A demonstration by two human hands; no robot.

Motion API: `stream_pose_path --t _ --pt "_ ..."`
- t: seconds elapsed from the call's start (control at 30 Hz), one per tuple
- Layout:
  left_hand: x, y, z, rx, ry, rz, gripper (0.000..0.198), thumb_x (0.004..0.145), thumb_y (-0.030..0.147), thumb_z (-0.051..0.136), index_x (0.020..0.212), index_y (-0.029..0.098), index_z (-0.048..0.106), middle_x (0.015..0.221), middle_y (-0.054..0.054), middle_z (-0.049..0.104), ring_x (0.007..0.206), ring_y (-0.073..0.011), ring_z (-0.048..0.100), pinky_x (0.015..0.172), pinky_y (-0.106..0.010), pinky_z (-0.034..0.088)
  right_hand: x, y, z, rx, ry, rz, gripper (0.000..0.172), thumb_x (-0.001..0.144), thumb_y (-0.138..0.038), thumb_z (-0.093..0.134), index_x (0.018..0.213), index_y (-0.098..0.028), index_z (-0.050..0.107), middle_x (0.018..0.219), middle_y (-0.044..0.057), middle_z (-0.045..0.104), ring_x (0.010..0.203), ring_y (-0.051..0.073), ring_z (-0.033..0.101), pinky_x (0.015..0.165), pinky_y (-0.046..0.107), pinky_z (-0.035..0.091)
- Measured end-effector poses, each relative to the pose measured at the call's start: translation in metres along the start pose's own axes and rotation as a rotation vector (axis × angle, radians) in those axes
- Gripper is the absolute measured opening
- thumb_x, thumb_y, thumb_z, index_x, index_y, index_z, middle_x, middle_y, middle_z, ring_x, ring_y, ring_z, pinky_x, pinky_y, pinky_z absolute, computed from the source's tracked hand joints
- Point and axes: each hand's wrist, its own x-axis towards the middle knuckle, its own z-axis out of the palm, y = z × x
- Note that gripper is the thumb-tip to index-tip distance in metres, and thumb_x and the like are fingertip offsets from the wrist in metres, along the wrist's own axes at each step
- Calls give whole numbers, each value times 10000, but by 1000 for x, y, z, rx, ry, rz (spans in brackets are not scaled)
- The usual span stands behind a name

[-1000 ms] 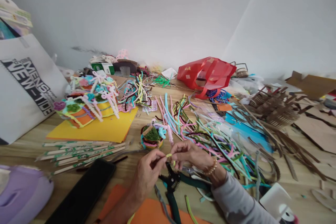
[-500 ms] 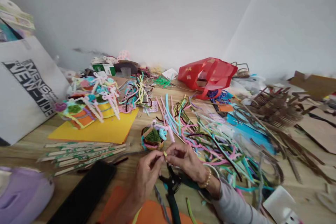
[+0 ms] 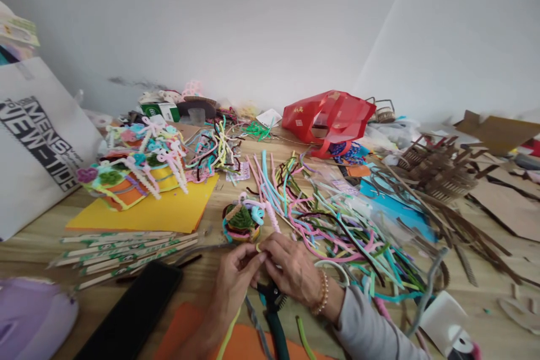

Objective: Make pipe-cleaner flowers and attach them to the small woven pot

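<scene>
My left hand [image 3: 236, 278] and my right hand [image 3: 295, 270] meet fingertip to fingertip at the lower middle. Both are closed in a pinch on a yellow pipe cleaner [image 3: 229, 333]; its small end barely shows between the fingertips, while a longer tail hangs below my left hand. The fingers hide how it is bent. Just beyond them stands a small pipe-cleaner ornament [image 3: 240, 222] with a green tree-like piece, blue and pink curls. Beneath my right hand lie dark-handled pliers [image 3: 276, 323], partly covered, over an orange sheet [image 3: 248, 343].
Loose pipe cleaners [image 3: 337, 230] spread to the right. A black phone [image 3: 130, 309] and paper-wrapped sticks [image 3: 126, 250] lie left. Finished ornaments [image 3: 135, 166] sit on yellow sheets [image 3: 139, 216]. A red bag [image 3: 329, 118] and brown baskets [image 3: 442, 171] stand farther back.
My right hand has rolled over the fingertips, hiding more of the yellow pipe cleaner and the pliers. Its yellow tail shows longer under my left hand. The view has shifted slightly.
</scene>
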Motion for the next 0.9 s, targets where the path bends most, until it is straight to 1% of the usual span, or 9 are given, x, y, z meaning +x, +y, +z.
stream_pose_path --t 0.13,0.27,0.33,0.4,0.57,0.63,0.7,0.77,0.9 --pt "-3 6 0 8 17 -43 206 656 370 666 647 171 616 480 54 493 444 -108 435 451 -214 364 -1 -1 0 -19 0 -32 181 932 -179 433 1103 -190 492 943 78 615 807 191 580 647 282 433" --pt "-5 14 -2 1 11 -58 197 680 376 637 647 182 632 475 58 481 452 -111 441 463 -212 359 0 0 -1 62 63 48 247 906 -199 498 1152 -194 476 859 50 595 735 176 564 630 278 437" --pt "-5 16 -2 0 2 -49 209 680 383 631 614 185 622 471 57 476 449 -109 440 465 -211 357 1 3 -1 139 102 85 312 873 -197 543 1176 -196 470 843 39 581 708 168 552 630 277 444" --pt "-3 16 -3 7 -27 -45 234 685 389 623 571 186 599 478 48 485 451 -107 444 468 -211 360 2 4 -3 211 117 102 336 844 -176 564 1170 -192 487 852 40 573 701 163 546 649 281 457" --pt "1 11 -3 -12 -116 -65 246 689 396 605 566 183 593 514 26 523 449 -105 458 455 -211 375 5 4 -8 330 60 84 242 858 -133 517 1092 -186 557 889 60 582 791 175 570 715 290 469" --pt "2 9 -3 -19 -141 -81 242 676 393 609 564 179 592 509 23 529 440 -103 462 450 -212 381 6 3 -9 357 57 96 166 887 -141 493 1024 -188 573 889 59 587 803 171 568 721 284 461" --pt "2 7 -3 -27 -139 -111 228 665 385 616 581 174 596 519 17 550 433 -102 472 445 -215 390 6 4 -9 364 76 121 104 916 -159 471 919 -190 571 855 47 582 776 160 554 705 273 445" --pt "2 6 -3 -33 -113 -135 217 653 381 626 596 175 589 523 18 563 420 -102 480 435 -218 397 6 6 -7 356 93 141 124 932 -174 459 843 -191 543 806 33 564 732 150 530 678 266 425" --pt "3 4 -4 7 -80 -108 234 665 389 629 584 184 549 491 38 544 394 -99 478 416 -213 388 6 9 -5 335 95 152 142 944 -184 436 810 -190 486 767 21 531 697 145 490 652 263 390"
